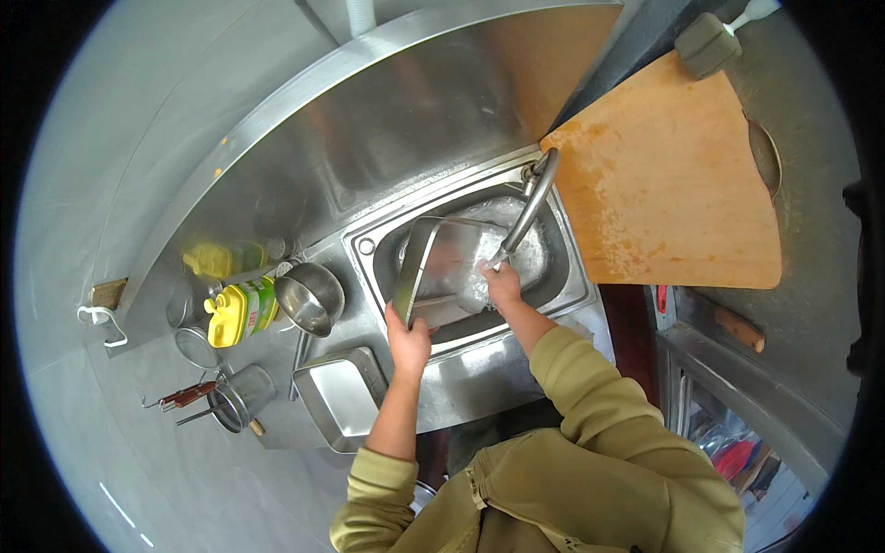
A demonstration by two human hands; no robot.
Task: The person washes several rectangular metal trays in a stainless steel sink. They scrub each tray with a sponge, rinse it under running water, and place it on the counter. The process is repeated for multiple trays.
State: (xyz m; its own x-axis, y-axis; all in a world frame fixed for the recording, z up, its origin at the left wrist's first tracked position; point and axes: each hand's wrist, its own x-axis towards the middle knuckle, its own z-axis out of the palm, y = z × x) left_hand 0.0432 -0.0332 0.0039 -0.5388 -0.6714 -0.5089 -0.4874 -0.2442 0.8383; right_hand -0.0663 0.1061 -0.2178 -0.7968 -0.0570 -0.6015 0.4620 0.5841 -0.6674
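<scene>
My left hand (409, 340) grips the near rim of a rectangular stainless steel pan (420, 266), which is tilted over the metal sink (560, 259). My right hand (503, 282) is closed at the end of the curved metal faucet (536, 207), just right of the pan. Clear water splashes below the spout, in and beside the pan. Whether the fingers hold the spout's tip or only touch it is partly hidden.
Left of the sink stand metal bowls (311, 301), a yellow jug (238, 314), another rectangular metal pan (339, 401) and a metal container (242, 401) with utensils. A wooden cutting board (671, 186) lies to the right, with a gray-headed brush or spatula (709, 45) at its far corner.
</scene>
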